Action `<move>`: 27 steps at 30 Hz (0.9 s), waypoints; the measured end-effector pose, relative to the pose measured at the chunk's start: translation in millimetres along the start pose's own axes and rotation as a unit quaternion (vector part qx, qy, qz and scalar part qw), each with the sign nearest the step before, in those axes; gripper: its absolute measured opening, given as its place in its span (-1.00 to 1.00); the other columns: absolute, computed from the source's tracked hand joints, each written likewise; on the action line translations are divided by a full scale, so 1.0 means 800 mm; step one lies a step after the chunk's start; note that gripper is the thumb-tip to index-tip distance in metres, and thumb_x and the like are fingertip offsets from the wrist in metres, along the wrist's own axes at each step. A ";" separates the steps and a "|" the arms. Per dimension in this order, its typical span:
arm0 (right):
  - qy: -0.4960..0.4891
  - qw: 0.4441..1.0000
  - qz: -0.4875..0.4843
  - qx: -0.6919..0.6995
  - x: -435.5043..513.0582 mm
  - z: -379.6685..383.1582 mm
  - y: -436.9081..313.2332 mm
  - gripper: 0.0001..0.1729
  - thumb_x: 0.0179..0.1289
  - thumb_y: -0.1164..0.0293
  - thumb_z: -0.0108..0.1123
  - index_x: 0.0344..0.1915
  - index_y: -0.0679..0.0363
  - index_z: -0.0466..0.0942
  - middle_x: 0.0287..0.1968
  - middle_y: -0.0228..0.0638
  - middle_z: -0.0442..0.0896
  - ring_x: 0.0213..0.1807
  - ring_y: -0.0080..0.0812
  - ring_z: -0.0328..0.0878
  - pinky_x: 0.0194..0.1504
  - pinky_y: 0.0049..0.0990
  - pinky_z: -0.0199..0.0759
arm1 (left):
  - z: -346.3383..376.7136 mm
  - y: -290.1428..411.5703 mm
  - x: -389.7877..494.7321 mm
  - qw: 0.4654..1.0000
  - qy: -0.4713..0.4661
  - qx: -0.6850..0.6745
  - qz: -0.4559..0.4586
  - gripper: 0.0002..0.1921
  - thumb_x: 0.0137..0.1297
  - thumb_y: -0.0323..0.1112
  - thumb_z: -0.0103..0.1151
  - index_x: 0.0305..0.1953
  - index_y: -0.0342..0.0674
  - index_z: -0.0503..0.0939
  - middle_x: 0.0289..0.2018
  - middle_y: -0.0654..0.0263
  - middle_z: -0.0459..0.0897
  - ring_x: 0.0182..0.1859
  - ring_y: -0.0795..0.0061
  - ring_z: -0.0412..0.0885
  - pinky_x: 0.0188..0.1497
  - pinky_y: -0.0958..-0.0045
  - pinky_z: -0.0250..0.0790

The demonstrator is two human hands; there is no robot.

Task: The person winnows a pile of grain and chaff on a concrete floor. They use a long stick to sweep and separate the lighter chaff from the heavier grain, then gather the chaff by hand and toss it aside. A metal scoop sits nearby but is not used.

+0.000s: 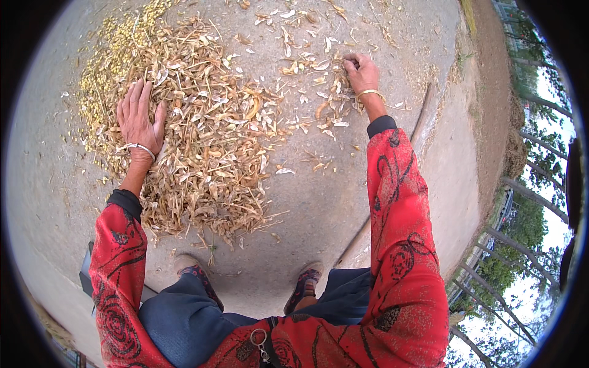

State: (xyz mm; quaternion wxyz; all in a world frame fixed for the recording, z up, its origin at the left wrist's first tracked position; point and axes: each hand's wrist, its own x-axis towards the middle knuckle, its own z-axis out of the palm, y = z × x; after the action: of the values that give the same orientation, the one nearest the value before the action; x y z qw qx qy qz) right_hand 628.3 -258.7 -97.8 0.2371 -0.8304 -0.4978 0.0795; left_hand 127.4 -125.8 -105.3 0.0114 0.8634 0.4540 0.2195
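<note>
Before me on the concrete lies a heap of dry, split soybean pods mixed with stalks. My left hand rests flat on the heap's left side, thumb spread from the fingers, a silver bangle at the wrist. Along the heap's upper left edge lie loose yellow soybeans. Off to the right, my right hand is at a thinner scatter of pods, its fingers curled and a gold-coloured bangle on the wrist. Whether pods are inside those fingers is hidden.
Both of my shoes stand just below the heap. A dark grey object shows partly behind my left sleeve. On the right a long pole or seam runs along the concrete, with bare soil and trees beyond.
</note>
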 end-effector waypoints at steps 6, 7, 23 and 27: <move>-0.018 1.000 -0.013 -0.019 0.005 -0.001 -0.005 -0.80 0.16 0.33 0.27 -0.27 0.20 0.68 -0.29 -0.09 0.68 -0.20 -0.05 0.62 -0.12 -0.20 0.49 | 0.000 0.000 0.000 1.000 0.004 0.000 0.000 -0.43 0.37 -0.08 0.11 0.36 -0.05 0.37 0.38 0.29 0.37 0.42 0.23 0.25 0.48 0.11 -0.08; -0.025 0.999 -0.030 -0.027 0.006 -0.002 -0.005 -0.81 0.17 0.33 0.26 -0.28 0.21 0.67 -0.28 -0.08 0.68 -0.20 -0.03 0.62 -0.12 -0.18 0.49 | 0.000 0.000 0.000 1.000 0.003 0.002 0.001 -0.43 0.37 -0.08 0.11 0.36 -0.05 0.37 0.37 0.29 0.37 0.42 0.23 0.25 0.48 0.11 -0.08; 0.086 0.982 0.113 0.121 -0.010 0.010 -0.089 -0.84 0.12 0.42 0.17 -0.36 0.27 0.62 -0.41 -0.15 0.70 -0.41 -0.33 0.62 -0.29 -0.36 0.52 | 0.002 -0.002 -0.001 1.000 -0.005 0.013 -0.008 -0.44 0.38 -0.05 0.10 0.35 -0.06 0.38 0.37 0.29 0.38 0.43 0.25 0.25 0.49 0.12 -0.09; 0.067 0.957 0.025 0.280 -0.019 0.083 -0.231 -0.82 0.29 0.38 0.18 -0.29 0.26 0.66 -0.43 -0.23 0.70 -0.38 -0.44 0.64 -0.33 -0.42 0.53 | 0.002 -0.002 0.000 1.000 -0.005 0.023 0.002 -0.46 0.40 -0.04 0.08 0.34 -0.08 0.39 0.36 0.27 0.39 0.43 0.27 0.25 0.48 0.15 -0.08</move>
State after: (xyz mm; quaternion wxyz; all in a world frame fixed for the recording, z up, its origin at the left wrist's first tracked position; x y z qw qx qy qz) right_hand 450.7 -178.5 -70.3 0.4909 -0.7466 -0.4174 0.1654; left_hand 127.0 -124.8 -107.4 -0.0066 0.8657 0.4568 0.2046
